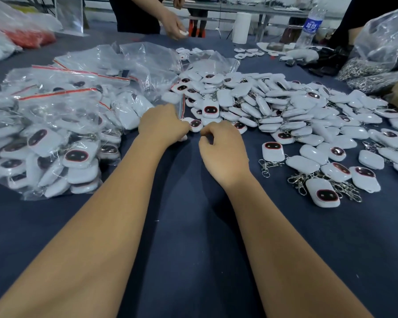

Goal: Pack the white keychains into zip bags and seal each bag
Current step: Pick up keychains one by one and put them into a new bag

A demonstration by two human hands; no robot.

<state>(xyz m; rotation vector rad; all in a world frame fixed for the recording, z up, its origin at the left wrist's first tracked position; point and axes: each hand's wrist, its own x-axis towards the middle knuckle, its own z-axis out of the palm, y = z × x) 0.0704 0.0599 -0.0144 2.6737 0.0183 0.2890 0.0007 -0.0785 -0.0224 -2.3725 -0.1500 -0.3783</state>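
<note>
Keychains [274, 104] lie heaped at two o'clock of my hands on the table [193, 226]. My left hand [161, 125] seemingly pinches a zip bag [182, 106]; right hand [223, 152] curls, apparently holding nothing.

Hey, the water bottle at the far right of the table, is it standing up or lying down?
Standing upright. The water bottle has its blue label level and its body rising vertically beside the paper towel roll; its top is cut off by the frame.

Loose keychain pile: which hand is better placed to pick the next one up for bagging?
Probably the right hand: it lies beside the loose keychain pile, apparently holding nothing. The left hand is at a zip bag.
</note>
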